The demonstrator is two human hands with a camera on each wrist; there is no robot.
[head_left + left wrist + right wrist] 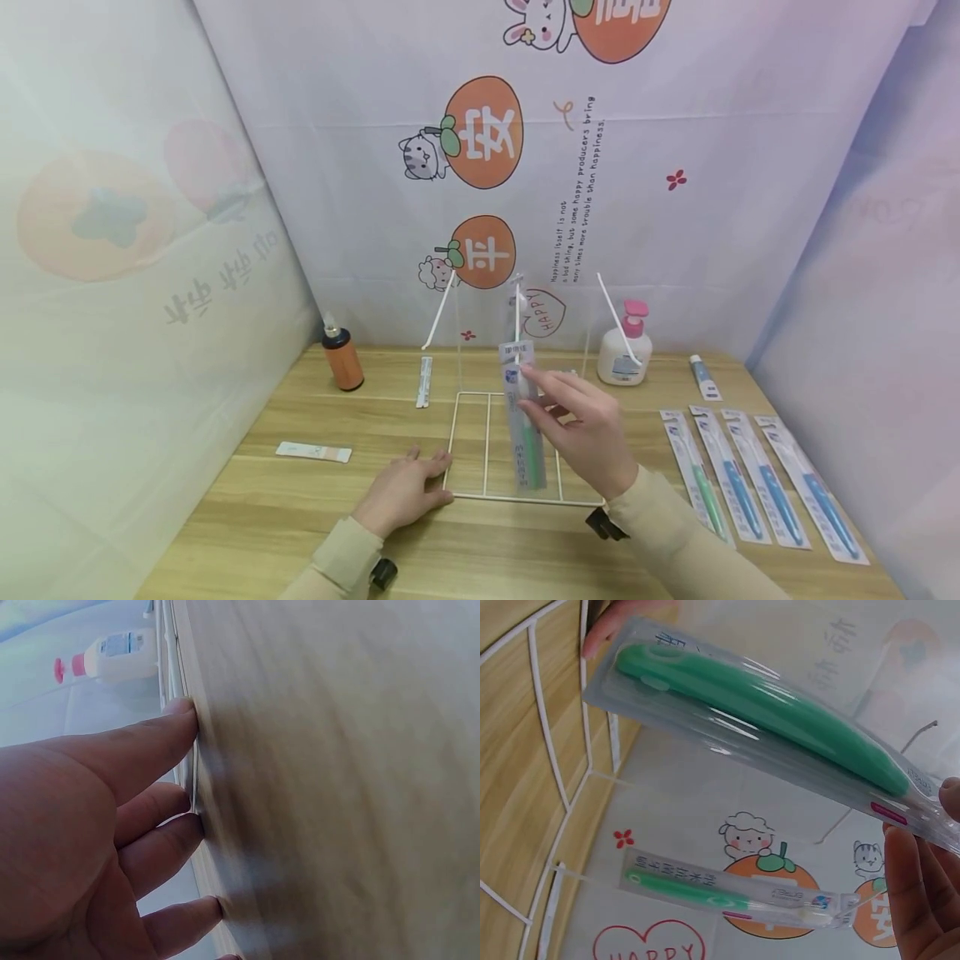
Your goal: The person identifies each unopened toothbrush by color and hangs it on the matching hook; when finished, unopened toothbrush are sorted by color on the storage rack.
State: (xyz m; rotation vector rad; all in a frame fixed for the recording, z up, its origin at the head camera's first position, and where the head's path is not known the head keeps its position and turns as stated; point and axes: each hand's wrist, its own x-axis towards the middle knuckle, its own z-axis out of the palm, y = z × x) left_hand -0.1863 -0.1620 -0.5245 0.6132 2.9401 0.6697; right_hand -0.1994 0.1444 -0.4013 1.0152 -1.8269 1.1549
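My right hand pinches a packaged toothbrush with a green handle near its upper end. The pack hangs handle down in front of the middle prong of a white wire rack; whether the prong passes through the pack's hole, I cannot tell. Farther back on that prong, a second green packaged toothbrush hangs in the right wrist view. At the rack's front left corner, my left hand rests on the table, its fingers and thumb touching the base wire in the left wrist view.
Several packaged toothbrushes lie in a row at right, with a small tube behind them. A pump bottle stands behind the rack, an orange bottle at back left. Slim sachets lie on the wooden table.
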